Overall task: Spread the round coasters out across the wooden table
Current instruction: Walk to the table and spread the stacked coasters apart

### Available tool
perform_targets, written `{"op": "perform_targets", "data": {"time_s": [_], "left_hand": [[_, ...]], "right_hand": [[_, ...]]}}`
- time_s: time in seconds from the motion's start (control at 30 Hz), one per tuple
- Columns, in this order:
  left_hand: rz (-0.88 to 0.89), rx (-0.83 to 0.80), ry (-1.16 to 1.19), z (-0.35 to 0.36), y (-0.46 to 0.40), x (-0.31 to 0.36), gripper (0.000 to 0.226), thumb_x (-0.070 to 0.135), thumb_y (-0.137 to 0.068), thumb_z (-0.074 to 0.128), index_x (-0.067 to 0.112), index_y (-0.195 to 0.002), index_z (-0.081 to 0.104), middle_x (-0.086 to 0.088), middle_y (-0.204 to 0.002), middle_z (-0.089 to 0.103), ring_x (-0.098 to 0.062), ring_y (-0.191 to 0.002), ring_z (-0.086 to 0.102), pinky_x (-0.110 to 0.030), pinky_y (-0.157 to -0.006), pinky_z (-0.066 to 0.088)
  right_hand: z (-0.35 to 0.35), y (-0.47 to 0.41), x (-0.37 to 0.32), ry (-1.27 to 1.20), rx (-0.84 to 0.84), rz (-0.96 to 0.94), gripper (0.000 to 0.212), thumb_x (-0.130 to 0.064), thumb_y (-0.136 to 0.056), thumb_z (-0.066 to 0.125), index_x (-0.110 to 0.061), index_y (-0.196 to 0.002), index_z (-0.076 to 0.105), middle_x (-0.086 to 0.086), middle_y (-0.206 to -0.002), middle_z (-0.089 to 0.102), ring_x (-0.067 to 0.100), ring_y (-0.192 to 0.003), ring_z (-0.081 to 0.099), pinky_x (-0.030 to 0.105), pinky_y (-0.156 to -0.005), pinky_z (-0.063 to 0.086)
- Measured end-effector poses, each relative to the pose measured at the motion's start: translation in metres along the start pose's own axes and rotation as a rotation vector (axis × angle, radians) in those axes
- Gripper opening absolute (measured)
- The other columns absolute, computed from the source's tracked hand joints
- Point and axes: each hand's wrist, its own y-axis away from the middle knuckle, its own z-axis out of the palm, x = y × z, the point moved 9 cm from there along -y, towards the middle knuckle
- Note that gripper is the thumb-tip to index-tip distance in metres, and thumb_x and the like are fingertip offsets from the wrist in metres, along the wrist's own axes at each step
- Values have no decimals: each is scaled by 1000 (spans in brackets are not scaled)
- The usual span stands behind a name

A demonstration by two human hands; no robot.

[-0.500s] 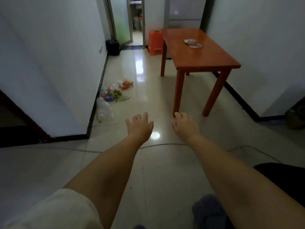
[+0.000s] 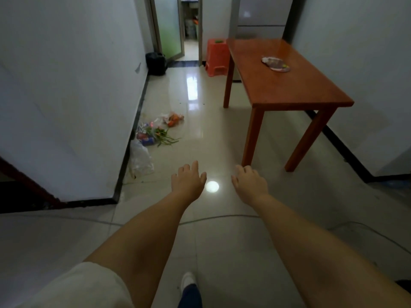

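While the left hand (image 2: 189, 182) and right hand (image 2: 250, 184) hang empty, fingers loosely spread, well short of the wooden table (image 2: 278, 85), the round coasters (image 2: 275, 64) lie overlapped on it. They look thin, light, probably stiff; pinch each by its rim.

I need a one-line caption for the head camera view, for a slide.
Both empty hands, left hand and right hand, reach forward above the tiled floor; coasters lie bunched on the wooden table ahead.

Orange stool (image 2: 217, 61) next to a doorway, black bin (image 2: 156, 63) by the wall, and bags of veggies (image 2: 159, 132) dumped on the shiny tile floor (image 2: 211, 134).
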Motion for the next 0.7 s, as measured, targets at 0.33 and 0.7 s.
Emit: {"op": "perform_targets", "data": {"time_s": [0.33, 0.7], "left_hand": [[49, -7, -38, -47, -193, 7, 58, 44, -97, 31, 14, -147, 29, -17, -143, 46, -34, -129, 44, -49, -104, 39], [-5, 49, 85, -77, -444, 83, 57, 42, -97, 34, 13, -146, 32, -18, -146, 44, -34, -133, 42, -49, -108, 36]], "right_hand": [[-25, -189, -17, 16, 25, 48, 40, -39, -99, 32, -15, -128, 47, 13, -129, 54, 33, -117, 51, 45, -95, 39], [-66, -448, 41, 19, 2, 12, 45, -39, -98, 37, -16, -136, 40, 14, -135, 48, 34, -124, 46, 47, -95, 42]]}}
